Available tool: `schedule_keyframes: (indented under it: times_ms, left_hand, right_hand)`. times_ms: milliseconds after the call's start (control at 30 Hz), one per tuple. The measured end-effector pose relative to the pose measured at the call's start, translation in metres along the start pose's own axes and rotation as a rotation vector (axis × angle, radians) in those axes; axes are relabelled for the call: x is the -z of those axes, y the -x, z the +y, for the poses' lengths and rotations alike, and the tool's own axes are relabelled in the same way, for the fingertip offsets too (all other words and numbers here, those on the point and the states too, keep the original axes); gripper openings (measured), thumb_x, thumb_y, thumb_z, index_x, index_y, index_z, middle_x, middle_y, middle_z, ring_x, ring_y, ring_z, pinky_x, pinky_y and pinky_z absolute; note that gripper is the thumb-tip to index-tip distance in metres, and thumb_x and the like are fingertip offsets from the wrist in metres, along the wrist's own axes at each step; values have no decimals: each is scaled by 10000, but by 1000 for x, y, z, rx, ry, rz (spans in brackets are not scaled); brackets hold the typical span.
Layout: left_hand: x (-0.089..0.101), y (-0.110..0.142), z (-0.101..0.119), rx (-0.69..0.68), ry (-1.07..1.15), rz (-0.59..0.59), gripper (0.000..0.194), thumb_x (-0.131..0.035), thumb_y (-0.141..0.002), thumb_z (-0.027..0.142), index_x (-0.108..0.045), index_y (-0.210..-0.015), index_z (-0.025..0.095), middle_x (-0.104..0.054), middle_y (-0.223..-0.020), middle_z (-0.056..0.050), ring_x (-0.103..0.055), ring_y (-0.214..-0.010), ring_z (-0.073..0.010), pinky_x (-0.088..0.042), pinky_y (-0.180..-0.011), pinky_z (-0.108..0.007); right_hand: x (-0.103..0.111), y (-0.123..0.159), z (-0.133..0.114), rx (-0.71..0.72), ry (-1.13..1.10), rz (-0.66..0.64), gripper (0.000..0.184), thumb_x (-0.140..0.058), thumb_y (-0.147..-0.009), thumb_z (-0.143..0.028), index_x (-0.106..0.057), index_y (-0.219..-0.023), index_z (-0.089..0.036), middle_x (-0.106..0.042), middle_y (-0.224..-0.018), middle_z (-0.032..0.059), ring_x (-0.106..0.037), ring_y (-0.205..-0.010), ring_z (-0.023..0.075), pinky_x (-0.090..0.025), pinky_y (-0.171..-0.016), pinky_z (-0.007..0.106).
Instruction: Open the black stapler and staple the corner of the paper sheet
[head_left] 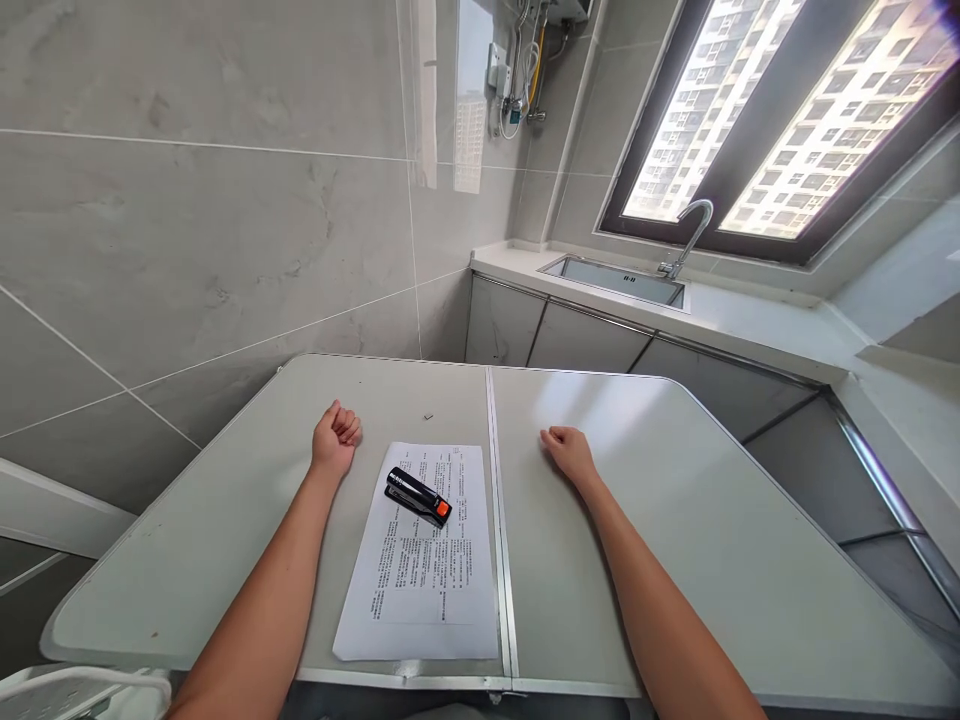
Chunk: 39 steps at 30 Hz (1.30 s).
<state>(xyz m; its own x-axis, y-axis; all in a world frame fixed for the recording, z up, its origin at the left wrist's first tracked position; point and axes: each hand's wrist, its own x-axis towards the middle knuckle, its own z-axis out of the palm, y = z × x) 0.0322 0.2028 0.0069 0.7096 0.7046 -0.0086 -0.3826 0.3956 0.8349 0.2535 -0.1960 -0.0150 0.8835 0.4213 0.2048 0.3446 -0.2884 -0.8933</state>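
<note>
Black stapler (418, 495) on paper (420, 642), apart from fingers (348, 426)

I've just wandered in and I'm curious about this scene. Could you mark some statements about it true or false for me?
1. A stapler lies on the printed paper. True.
2. The right hand is holding a pen. False: it rests curled on the table, with nothing visible in it.
3. The left hand is curled closed. True.
4. The printed paper lies to the right of the metal strip. False: it lies to the left.
5. A tap stands beside the sink. True.
</note>
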Motion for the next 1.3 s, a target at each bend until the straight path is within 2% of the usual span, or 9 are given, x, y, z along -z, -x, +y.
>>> schedule_keyframes:
  times_ms: [233, 400, 500, 633, 767, 867, 967, 1100, 1300]
  left_hand:
    - [19, 0, 11, -159, 209, 69, 519, -558, -965, 334, -221, -594, 202, -224, -519, 63, -256, -423, -70, -267, -416, -218]
    - [24, -8, 10, -207, 222, 160, 366, -560, -1030, 376, -479, -719, 199, -246, -500, 89, -222, -390, -67, -248, -383, -189]
    - [22, -13, 5, -223, 231, 175, 64, -644, -969, 222, -597, -928, 209, -477, -627, 78, -356, -417, -28, -359, -433, -135]
    - [17, -14, -1, -271, 190, 157, 370, -679, -850, 33, -609, -1115, 282, -658, -1165, -7, -719, -950, -65, -560, -894, -172]
    - [9, -7, -3, -246, 151, 31, 450, -687, -802, 10, -628, -1141, 300, -586, -1434, -50, -629, -1310, -202, -497, -1126, -367]
    - [-1, 2, 0, -195, 197, -70, 411, -700, -795, 112, -661, -1158, 302, -536, -1538, -59, -574, -1379, -264, -469, -1160, -468]
    - [-13, 12, 6, -147, 269, -153, 341, -660, -883, 381, -679, -1211, 291, -503, -1583, -77, -529, -1418, -304, -466, -1151, -528]
    - [-25, 21, 11, -127, 331, -185, 590, -512, -935, 706, -650, -1333, 292, -491, -1592, -105, -493, -1442, -325, -480, -1115, -565]
    - [-26, 24, 12, -78, 353, -280, 763, -413, -913, 828, -582, -1451, 315, -436, -1635, -95, -431, -1486, -343, -452, -1127, -573]
  right_hand:
    - [20, 5, 18, -74, -253, 25, 536, -678, -820, -465, -261, -568, -241, -204, -572, -67, -177, -540, 98, -153, -489, 269]
    - [37, 0, 21, -93, -470, -14, 572, -708, -801, -490, -234, -583, -255, -187, -567, -79, -196, -495, 101, -212, -454, 279]
    - [43, -2, 26, -85, -571, 43, 572, -668, -844, -477, -195, -614, -253, -154, -567, -86, -196, -480, 108, -247, -448, 289]
    - [43, -3, 30, -92, -645, 79, 560, -662, -868, -423, -192, -618, -248, -154, -565, -86, -208, -473, 107, -262, -448, 293]
    - [39, -3, 30, -110, -655, 54, 557, -708, -849, -406, -234, -605, -244, -163, -577, -88, -213, -468, 97, -238, -440, 287]
    - [37, -3, 31, -120, -644, 36, 565, -724, -845, -399, -240, -600, -241, -169, -584, -87, -206, -478, 91, -202, -448, 284]
    - [36, -3, 33, -128, -626, 13, 573, -731, -842, -392, -240, -588, -240, -172, -584, -84, -182, -494, 91, -165, -465, 289]
    - [34, -3, 36, -134, -593, -22, 561, -743, -836, -373, -268, -568, -242, -181, -587, -78, -169, -520, 97, -135, -490, 298]
    - [32, -3, 36, -143, -538, -50, 574, -758, -827, -380, -264, -572, -240, -181, -599, -74, -162, -537, 99, -122, -499, 298]
